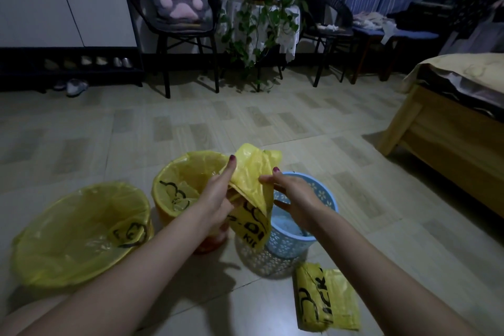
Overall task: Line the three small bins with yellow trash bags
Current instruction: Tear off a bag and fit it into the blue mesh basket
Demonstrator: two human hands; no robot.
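Observation:
Three small bins stand on the floor in front of me. The left bin (81,229) and the middle bin (180,185) each have a yellow bag spread inside and folded over the rim. The blue lattice bin (313,199) on the right has no bag in it. Above its left edge hangs a partly unfolded yellow trash bag (253,172) with black print. My left hand (218,196) grips it from the left and my right hand (294,196) pinches its edge from the right.
A folded pack of yellow bags (326,300) lies on the tiles at the lower right. A wooden bed frame (447,133) stands at the right. Two black chairs (174,22), a potted plant (261,8) and a shoe rack (81,63) line the far wall.

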